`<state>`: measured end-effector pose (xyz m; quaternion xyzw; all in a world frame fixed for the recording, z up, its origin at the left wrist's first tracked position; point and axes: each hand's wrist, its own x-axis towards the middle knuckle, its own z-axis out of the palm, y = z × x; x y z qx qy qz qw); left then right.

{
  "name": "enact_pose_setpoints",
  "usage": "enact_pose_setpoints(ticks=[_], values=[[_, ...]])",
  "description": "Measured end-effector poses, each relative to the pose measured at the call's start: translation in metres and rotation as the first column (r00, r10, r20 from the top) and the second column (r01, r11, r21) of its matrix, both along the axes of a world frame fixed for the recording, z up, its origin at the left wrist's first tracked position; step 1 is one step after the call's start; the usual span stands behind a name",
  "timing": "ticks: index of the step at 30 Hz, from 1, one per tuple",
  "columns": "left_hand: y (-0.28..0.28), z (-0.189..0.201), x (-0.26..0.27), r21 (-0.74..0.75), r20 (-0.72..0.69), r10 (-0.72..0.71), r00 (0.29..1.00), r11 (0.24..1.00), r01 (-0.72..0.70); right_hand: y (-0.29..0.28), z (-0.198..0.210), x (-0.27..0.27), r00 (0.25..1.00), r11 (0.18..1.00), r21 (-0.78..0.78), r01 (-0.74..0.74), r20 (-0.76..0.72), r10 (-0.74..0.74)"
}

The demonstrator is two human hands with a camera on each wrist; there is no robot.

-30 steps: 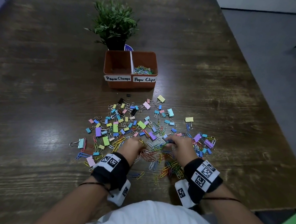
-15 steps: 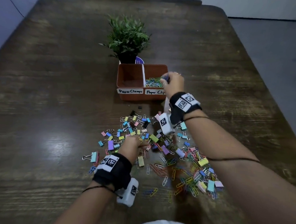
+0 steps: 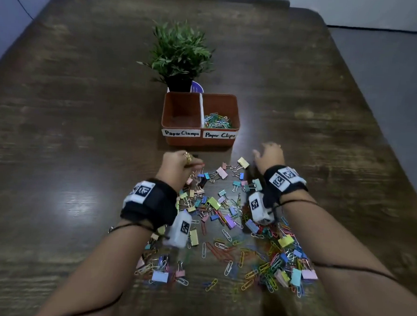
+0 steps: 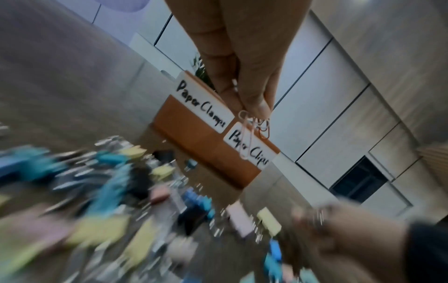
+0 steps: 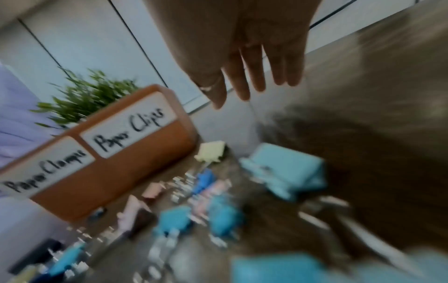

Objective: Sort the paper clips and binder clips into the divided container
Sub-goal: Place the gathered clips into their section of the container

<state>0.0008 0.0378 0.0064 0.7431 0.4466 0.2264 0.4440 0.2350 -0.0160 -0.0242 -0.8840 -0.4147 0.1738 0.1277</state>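
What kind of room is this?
Probably an office or meeting room: a long wooden table, pale wall panels behind, a small potted plant, and a labelled container for clips.

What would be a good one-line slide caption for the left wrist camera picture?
Left hand pinches a few paper clips in front of the orange container labelled Paper Clamps and Paper Clips.

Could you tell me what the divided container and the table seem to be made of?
Divided container: probably moulded plastic, matte terracotta orange, with rounded corners, a white divider and white handwritten labels. Table: looks like dark wood or wood-look laminate, streaked grain with a soft sheen; which of the two is unclear.
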Motion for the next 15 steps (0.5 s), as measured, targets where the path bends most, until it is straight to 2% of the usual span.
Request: enact_pose_setpoints(ticks=[2, 3, 6, 9, 10, 12, 13, 15], values=[[0.020, 0.018, 0.022, 0.069, 0.041, 0.023, 0.999, 0.997, -0.026, -0.016, -0.014, 0.006, 0.999, 0.975, -0.218, -0.040, -0.006, 0.040], [0.031, 0.027, 0.035, 0.093, 0.062, 0.045, 0.997, 0.994, -0.051, -0.021, -0.018, 0.007, 0.998, 0.962, -0.264, -0.070, -0.019, 0.068], [0.068, 0.041, 0.076, 0.209, 0.050, 0.098, 0.994, 0.972, -0.106, -0.029, -0.021, 0.007, 0.993, 0.955, -0.270, -0.121, -0.034, 0.116], [0.102, 0.038, 0.108, 0.268, -0.189, 0.125, 0.974, 0.961, -0.071, -0.032, -0.021, 0.010, 0.993, 0.963, -0.245, -0.115, -0.053, 0.105], [0.109, 0.035, 0.115, 0.262, -0.315, 0.104, 0.944, 0.965, -0.018, -0.031, -0.020, 0.013, 0.993, 0.967, -0.227, -0.112, -0.057, 0.102], [0.112, 0.030, 0.125, 0.221, -0.548, -0.012, 0.837, 0.962, 0.159, -0.031, -0.017, 0.018, 0.991, 0.971, -0.205, -0.123, -0.083, 0.108], [0.110, 0.027, 0.128, 0.202, -0.615, -0.071, 0.785, 0.949, 0.244, -0.032, -0.018, 0.021, 0.989, 0.969, -0.207, -0.133, -0.095, 0.115], [0.100, 0.019, 0.130, 0.198, -0.671, -0.137, 0.729, 0.914, 0.353, -0.035, -0.016, 0.023, 0.984, 0.962, -0.222, -0.157, -0.123, 0.132]])
